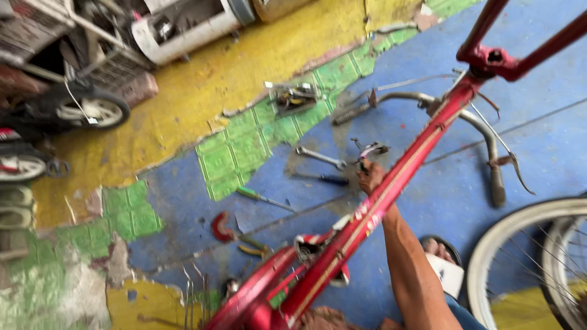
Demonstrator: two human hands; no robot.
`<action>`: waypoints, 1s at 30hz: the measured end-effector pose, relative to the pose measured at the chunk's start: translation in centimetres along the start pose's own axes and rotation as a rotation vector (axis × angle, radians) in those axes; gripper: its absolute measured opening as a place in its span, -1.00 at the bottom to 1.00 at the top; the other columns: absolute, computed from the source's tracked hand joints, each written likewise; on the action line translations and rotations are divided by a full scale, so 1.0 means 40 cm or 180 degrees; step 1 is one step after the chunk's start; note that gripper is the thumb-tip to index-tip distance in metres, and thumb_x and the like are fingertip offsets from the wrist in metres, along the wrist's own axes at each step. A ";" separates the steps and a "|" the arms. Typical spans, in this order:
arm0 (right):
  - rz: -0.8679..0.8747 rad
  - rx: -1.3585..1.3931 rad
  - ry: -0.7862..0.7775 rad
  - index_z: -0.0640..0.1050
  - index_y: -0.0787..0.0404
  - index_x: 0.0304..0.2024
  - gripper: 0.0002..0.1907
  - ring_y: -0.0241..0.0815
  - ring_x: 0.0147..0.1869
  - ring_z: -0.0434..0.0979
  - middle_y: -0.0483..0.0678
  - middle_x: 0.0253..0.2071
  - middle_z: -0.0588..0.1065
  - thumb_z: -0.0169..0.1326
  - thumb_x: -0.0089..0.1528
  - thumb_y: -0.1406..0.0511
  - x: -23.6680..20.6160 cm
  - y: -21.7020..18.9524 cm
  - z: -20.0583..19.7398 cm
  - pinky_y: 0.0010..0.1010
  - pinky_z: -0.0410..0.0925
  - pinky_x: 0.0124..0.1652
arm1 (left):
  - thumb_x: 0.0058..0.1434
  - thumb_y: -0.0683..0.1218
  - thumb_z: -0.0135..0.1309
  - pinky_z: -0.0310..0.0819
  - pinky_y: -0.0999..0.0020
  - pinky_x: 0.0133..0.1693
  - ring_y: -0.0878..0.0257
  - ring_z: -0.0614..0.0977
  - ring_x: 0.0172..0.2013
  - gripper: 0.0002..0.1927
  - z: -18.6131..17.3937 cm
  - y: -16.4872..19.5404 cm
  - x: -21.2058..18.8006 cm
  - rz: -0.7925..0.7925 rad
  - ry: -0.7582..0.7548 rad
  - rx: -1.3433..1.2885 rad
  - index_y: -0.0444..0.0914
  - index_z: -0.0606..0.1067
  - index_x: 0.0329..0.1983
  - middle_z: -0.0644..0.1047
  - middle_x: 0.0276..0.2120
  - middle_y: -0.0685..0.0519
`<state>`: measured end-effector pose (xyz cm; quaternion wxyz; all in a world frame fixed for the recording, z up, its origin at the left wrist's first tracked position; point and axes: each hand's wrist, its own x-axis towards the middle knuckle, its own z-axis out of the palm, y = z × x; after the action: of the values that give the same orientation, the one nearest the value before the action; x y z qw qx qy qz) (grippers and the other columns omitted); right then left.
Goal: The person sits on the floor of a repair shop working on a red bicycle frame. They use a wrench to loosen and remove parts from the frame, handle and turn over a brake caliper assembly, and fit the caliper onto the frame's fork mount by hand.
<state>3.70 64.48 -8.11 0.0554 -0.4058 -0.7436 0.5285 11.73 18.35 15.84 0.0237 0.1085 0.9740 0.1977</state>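
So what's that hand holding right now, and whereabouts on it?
The right hand grips a small metal part, perhaps a brake piece, by its lower end, beside the red bicycle frame. Motion blur hides the exact grip. The left hand is out of view.

A single head-worn camera looks steeply down and forward from the person's own standpoint onto a painted floor [202, 85], tilted and slightly blurred. The red bicycle frame [391, 189] crosses close beneath the lens, beside the right hand [371, 177]. Beyond that hand, scattered tools and parked wheels lie farther off.
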 end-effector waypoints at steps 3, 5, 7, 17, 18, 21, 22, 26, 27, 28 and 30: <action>0.0433 0.2964 -0.0143 0.48 0.08 0.02 -0.69 -0.02 -0.15 0.66 -0.03 -0.15 0.63 0.02 0.33 0.09 -0.043 -0.009 -0.013 -0.13 0.46 -0.13 | 0.27 0.04 0.17 0.46 -0.01 -0.41 -0.17 0.61 -0.46 -0.78 0.012 0.009 -0.033 -0.0007 -0.0024 -0.0047 -0.21 0.61 -0.28 0.57 -0.50 -0.20; 0.0725 0.5292 -0.0186 0.50 0.07 0.01 -0.71 0.00 -0.08 0.71 -0.04 -0.09 0.68 0.00 0.28 0.16 -0.089 -0.016 -0.047 -0.10 0.51 -0.05 | 0.27 0.04 0.16 0.46 -0.01 -0.41 -0.18 0.61 -0.46 -0.77 0.027 0.019 -0.055 0.0011 -0.0004 -0.0075 -0.21 0.61 -0.29 0.57 -0.50 -0.20; 0.0302 0.1613 0.0477 0.58 0.20 -0.15 -0.73 -0.09 -0.33 0.59 0.02 -0.36 0.56 0.03 0.37 0.13 -0.150 -0.026 -0.107 -0.20 0.38 -0.26 | 0.27 0.04 0.16 0.46 -0.02 -0.41 -0.19 0.61 -0.46 -0.77 0.037 0.042 -0.084 0.0046 0.0029 -0.0102 -0.22 0.61 -0.29 0.57 -0.50 -0.21; 0.0779 0.3734 0.0952 0.52 0.25 -0.32 -0.80 -0.37 -0.63 0.10 -0.23 -0.62 0.20 0.13 0.29 0.24 -0.760 -0.218 -0.399 -0.47 0.04 -0.62 | 0.31 0.07 0.07 0.44 -0.01 -0.47 -0.23 0.60 -0.45 -0.65 -0.143 0.283 -0.195 0.0368 0.0370 -0.0889 -0.27 0.63 -0.06 0.55 -0.48 -0.28; 0.0641 0.3912 0.0931 0.51 0.23 -0.29 -0.83 -0.39 -0.63 0.07 -0.25 -0.61 0.17 0.15 0.30 0.25 -0.842 -0.251 -0.435 -0.48 0.03 -0.62 | 0.35 0.12 0.09 0.43 -0.05 -0.43 -0.25 0.59 -0.45 -0.64 -0.169 0.307 -0.198 0.0311 0.0363 -0.0687 -0.27 0.62 -0.19 0.54 -0.50 -0.30; 0.0332 0.3779 0.0684 0.48 0.27 -0.27 -0.83 -0.40 -0.56 0.14 -0.24 -0.51 0.37 0.11 0.32 0.28 -1.059 -0.350 -0.550 -0.47 0.07 -0.57 | 0.46 0.18 0.11 0.47 -0.14 -0.17 -0.35 0.58 -0.18 -0.56 -0.238 0.397 -0.214 -0.0260 0.0005 -0.0603 -0.32 0.58 -0.11 0.57 -0.30 -0.37; 0.0150 0.3623 0.0574 0.50 0.29 -0.26 -0.81 -0.40 -0.57 0.13 -0.24 -0.54 0.32 0.10 0.34 0.27 -1.133 -0.373 -0.586 -0.48 0.07 -0.56 | 0.39 0.16 0.13 0.40 -0.14 -0.08 -0.33 0.55 -0.10 -0.54 -0.262 0.420 -0.258 -0.0015 0.0435 -0.0824 -0.36 0.51 -0.03 0.55 -0.19 -0.37; -0.0476 0.3087 0.0059 0.55 0.32 -0.23 -0.74 -0.40 -0.56 0.15 -0.22 -0.60 0.25 0.07 0.38 0.21 -1.326 -0.453 -0.659 -0.49 0.09 -0.52 | 0.24 0.13 0.18 0.20 -0.08 0.20 -0.21 0.42 0.15 -0.35 -0.351 0.515 -0.436 0.0329 0.1227 -0.1674 -0.38 0.32 0.20 0.43 0.11 -0.29; -0.0604 0.2958 -0.0074 0.56 0.32 -0.23 -0.72 -0.40 -0.56 0.18 -0.22 -0.61 0.27 0.05 0.39 0.20 -1.354 -0.467 -0.665 -0.49 0.09 -0.51 | 0.23 0.14 0.19 0.16 -0.06 0.25 -0.18 0.38 0.20 -0.32 -0.379 0.529 -0.478 0.0262 0.1164 -0.1910 -0.36 0.29 0.23 0.39 0.15 -0.25; -0.0720 0.2663 -0.0142 0.56 0.32 -0.23 -0.72 -0.40 -0.55 0.18 -0.22 -0.60 0.28 0.05 0.39 0.20 -1.382 -0.474 -0.667 -0.48 0.08 -0.51 | 0.29 0.13 0.15 0.16 -0.06 0.26 -0.19 0.38 0.23 -0.38 -0.410 0.532 -0.517 0.0476 0.1221 -0.1977 -0.36 0.31 0.23 0.39 0.18 -0.26; -0.0943 0.2073 -0.0280 0.58 0.33 -0.23 -0.70 -0.42 -0.52 0.18 -0.22 -0.58 0.30 0.05 0.40 0.19 -1.427 -0.481 -0.660 -0.48 0.08 -0.51 | 0.42 0.10 0.06 0.16 -0.06 0.30 -0.21 0.37 0.29 -0.48 -0.472 0.522 -0.576 0.0890 0.1319 -0.2081 -0.37 0.34 0.23 0.39 0.22 -0.28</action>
<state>44.66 44.10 39.14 0.2257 -0.2316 -0.5886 0.7409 36.74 24.84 41.46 -0.1667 0.1844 0.8199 0.5157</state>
